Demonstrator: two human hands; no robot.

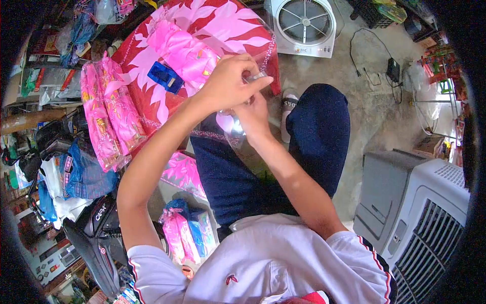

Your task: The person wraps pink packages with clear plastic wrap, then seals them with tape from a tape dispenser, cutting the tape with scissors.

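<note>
Both hands are over the near edge of a red round table (117,57). My left hand (232,81) is closed in a pinch on a gathered bit of clear plastic wrap (234,133) with a pink speckled border. My right hand (251,114), just below it, is also closed on the wrap. Its fingertips are partly hidden. Beside my left hand lies a bundle of pink satin-like wrapped pieces (185,48) with yellow printing. A small dark blue object (165,77), maybe a tape dispenser, rests next to the bundle.
Two pink packs in clear wrap (112,109) lie at the table's left edge. Pink and blue packs (187,230) stand low on the left, near a motorbike (96,233). A white box fan (305,23) and a grey air cooler (410,202) stand on the floor.
</note>
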